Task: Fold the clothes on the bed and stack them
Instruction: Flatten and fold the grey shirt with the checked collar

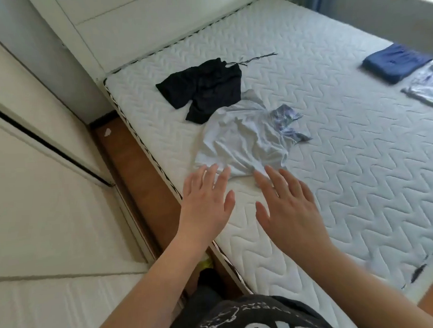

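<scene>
A crumpled pale blue shirt (pixel 244 140) with a patterned patch at its right side lies on the white quilted mattress (pixel 345 159). Black shorts (pixel 208 88) with a drawstring lie unfolded just behind it, touching its far edge. My left hand (pixel 204 201) and my right hand (pixel 288 205) are stretched out flat with straight fingers. Their fingertips reach the shirt's near hem, and neither hand holds anything. At the far right a folded dark blue garment (pixel 396 64) lies next to a folded pale patterned piece (pixel 426 87).
White wardrobe doors (pixel 39 170) stand to the left, with a narrow strip of wooden floor (pixel 137 171) between them and the bed. A white headboard (pixel 137 26) runs along the far side. A window lights the top right corner.
</scene>
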`<state>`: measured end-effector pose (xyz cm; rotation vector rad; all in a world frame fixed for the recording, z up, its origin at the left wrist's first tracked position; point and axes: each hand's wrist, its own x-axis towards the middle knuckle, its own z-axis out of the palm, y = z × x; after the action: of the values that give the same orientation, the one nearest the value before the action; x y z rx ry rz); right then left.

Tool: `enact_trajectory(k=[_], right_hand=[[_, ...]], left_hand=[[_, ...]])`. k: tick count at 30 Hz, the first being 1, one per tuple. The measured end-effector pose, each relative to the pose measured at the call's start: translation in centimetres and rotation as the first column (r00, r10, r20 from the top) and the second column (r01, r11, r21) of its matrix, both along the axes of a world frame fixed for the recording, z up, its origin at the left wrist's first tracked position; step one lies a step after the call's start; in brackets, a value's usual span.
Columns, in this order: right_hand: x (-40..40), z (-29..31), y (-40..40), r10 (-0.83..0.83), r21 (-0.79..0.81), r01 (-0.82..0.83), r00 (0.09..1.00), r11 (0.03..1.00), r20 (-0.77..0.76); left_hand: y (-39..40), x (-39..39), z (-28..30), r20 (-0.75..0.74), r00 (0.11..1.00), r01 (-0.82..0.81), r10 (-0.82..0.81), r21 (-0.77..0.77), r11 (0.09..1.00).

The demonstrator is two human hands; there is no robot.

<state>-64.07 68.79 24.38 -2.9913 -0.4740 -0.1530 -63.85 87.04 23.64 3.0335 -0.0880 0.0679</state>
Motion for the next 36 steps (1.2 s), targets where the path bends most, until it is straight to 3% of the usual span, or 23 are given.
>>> enact_trajectory(k=[5, 11, 14, 23, 29, 36], right_hand=[[5.4, -0.9, 4.3, -0.165, 0.008, 0.166, 0.985, 0.986, -0.051], [9.2, -0.9, 8.2, -0.306, -0.006, 0.307, 0.949, 0.952, -0.079], [9.6, -0.9, 9.2, -0.363, -0.020, 0.363, 0.928, 0.932, -0.078], [12.1, -1.4, 9.6, -0.410, -0.040, 0.409, 0.898, 0.912, -0.161], [15.3, -4.0, 11.4, -0.365, -0.021, 0.371, 0.901, 0.928, -0.232], [20.9, -7.8, 16.8, -0.408, 0.027, 0.421, 0.891, 0.907, -0.198]], left_hand=[[4.8, 7.1, 0.4, -0.013, 0.974, 0.226, -0.226, -0.010, 0.974], [9.6, 14.3, 0.2, -0.190, 0.871, 0.465, -0.452, 0.029, 0.885], [9.9, 17.2, 0.1, -0.181, 0.834, 0.533, -0.522, 0.013, 0.846], [10.3, 19.9, -1.6, -0.097, 0.787, 0.606, -0.609, -0.067, 0.793], [12.2, 21.3, -3.3, -0.128, 0.809, 0.572, -0.574, -0.050, 0.818], [17.6, 27.1, -8.1, -0.240, 0.760, 0.595, -0.604, -0.115, 0.795]])
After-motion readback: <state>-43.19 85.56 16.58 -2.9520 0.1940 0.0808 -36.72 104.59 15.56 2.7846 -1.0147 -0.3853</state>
